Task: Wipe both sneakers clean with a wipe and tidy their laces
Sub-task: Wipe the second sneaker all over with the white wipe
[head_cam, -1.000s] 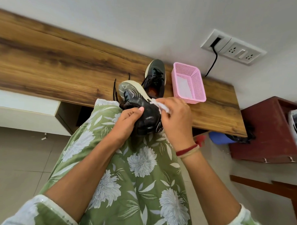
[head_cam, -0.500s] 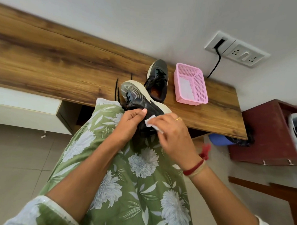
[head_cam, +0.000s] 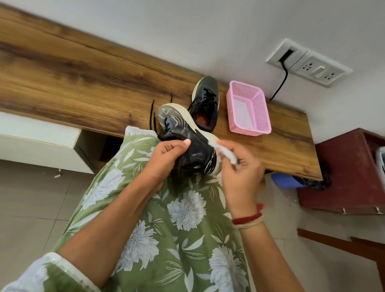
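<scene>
Worktop (head_cam: pixel 80 83) is the big wooden slab; pink basket (head_cam: pixel 249 110) sits on it with one sneaker (head_cam: pixel 207 96) beside. The second sneaker (head_cam: pixel 193 150) is past the front edge of the worktop, left hand (head_cam: pixel 165 160) curled round its upper, right hand (head_cam: pixel 241 169) pinching a wipe (head_cam: pixel 227 154) at its sole.

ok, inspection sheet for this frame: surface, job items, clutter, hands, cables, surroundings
Surface: brown wood-grain counter against a white wall.
Job's things: black sneaker with pale sole held over the lap, loose black laces hanging; second black sneaker stands on the counter; crumpled white wipe at the held sneaker's sole edge.
Clutter: pink perforated plastic basket on the counter beside the second sneaker.
Hands: left hand grips the held sneaker; right hand pinches the wipe.
Cables: black cable runs from white wall socket plate down behind the counter.
Surroundings: maroon cabinet at right; grey tiled floor.
</scene>
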Motion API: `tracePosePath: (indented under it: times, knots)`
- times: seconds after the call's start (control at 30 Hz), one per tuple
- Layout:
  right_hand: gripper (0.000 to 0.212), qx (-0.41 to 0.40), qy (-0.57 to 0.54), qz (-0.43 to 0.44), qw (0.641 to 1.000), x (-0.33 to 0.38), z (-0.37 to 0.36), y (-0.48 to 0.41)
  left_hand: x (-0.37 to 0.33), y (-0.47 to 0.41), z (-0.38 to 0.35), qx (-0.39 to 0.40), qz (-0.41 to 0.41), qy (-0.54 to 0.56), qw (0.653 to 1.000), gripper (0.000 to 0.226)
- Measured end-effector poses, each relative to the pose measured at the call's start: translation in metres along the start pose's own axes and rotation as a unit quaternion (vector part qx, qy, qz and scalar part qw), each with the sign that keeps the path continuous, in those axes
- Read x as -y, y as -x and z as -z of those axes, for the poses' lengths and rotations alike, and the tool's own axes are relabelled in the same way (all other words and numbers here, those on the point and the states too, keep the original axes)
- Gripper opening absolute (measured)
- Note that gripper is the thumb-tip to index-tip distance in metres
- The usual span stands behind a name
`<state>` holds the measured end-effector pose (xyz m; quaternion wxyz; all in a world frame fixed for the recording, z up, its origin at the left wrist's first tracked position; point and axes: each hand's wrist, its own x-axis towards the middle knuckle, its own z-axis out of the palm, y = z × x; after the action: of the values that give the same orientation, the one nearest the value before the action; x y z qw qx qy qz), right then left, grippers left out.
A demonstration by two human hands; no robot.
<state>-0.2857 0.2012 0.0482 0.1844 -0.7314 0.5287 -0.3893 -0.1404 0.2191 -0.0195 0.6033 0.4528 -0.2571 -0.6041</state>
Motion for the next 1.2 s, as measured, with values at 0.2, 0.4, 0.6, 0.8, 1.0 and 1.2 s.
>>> tracePosePath:
  times: [0.2, 0.4, 0.6, 0.8, 1.0, 1.2]
  knots:
    - [0.031, 0.102, 0.142, 0.146, 0.974, 0.017, -0.024, 0.037, 0.002, 0.0, -0.004, -0.012, 0.004, 0.007, 1.0, 0.042]
    - [0.03, 0.072, 0.164, 0.113, 0.977, 0.014, -0.01, 0.011, 0.001, 0.0, -0.004, 0.001, 0.002, 0.026, 1.0, 0.033]
    - [0.036, 0.126, 0.1, 0.121, 0.979, 0.006, 0.002, 0.015, 0.001, 0.001, -0.006, 0.002, 0.007, 0.005, 1.0, 0.043]
    - [0.031, 0.179, 0.143, 0.159, 0.96, 0.02, -0.014, 0.03, 0.002, 0.0, -0.002, 0.004, 0.013, -0.001, 1.0, 0.044]
    - [0.031, 0.075, 0.14, 0.067, 0.985, 0.015, -0.006, 0.006, 0.0, 0.001, 0.002, 0.019, 0.016, 0.012, 1.0, 0.026]
    - [0.032, 0.252, 0.03, 0.065, 0.965, 0.031, -0.001, 0.023, 0.001, 0.001, 0.002, -0.001, 0.023, -0.021, 1.0, 0.033]
